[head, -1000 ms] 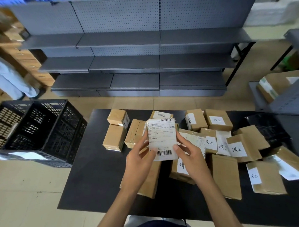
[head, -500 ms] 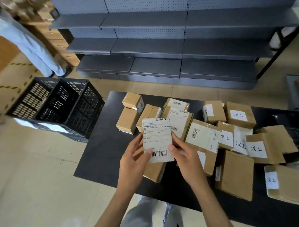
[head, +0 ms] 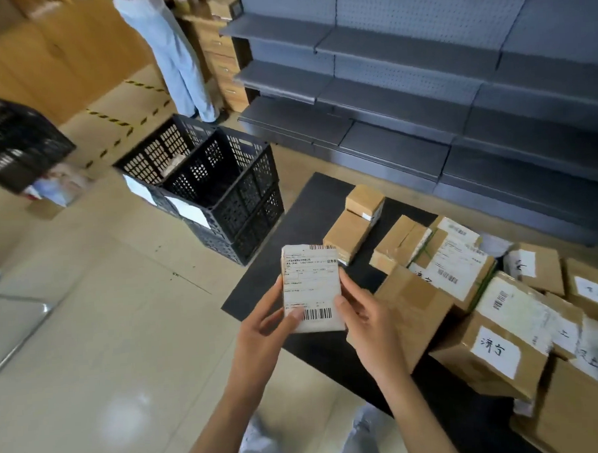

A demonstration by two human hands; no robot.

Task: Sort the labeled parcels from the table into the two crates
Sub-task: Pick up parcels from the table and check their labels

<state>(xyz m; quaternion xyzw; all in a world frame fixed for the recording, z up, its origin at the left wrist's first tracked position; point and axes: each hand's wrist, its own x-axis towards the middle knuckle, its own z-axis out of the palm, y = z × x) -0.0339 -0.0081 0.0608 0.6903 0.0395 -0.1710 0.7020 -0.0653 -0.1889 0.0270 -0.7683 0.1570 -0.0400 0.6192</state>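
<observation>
I hold a small parcel (head: 310,287) upright in front of me, its white shipping label with a barcode facing me. My left hand (head: 264,327) grips its left edge, thumb on the label near the barcode. My right hand (head: 366,316) grips the right edge. The parcel hangs over the left end of the black table (head: 259,289). Several brown cardboard parcels (head: 464,287), some with handwritten white labels, lie on the table to the right. Two black slatted crates stand side by side on the floor at the left: the nearer crate (head: 234,191) and the farther crate (head: 157,153).
Grey shelving (head: 404,84) runs behind the table. Another black crate (head: 13,143) stands at the far left. A person in light trousers (head: 177,60) stands by stacked cartons behind the crates. Tiled floor lies open to the left.
My view has swung left, toward the crates, and the parcel in both hands has moved from above the pile to the table's left end. The grip is unchanged.
</observation>
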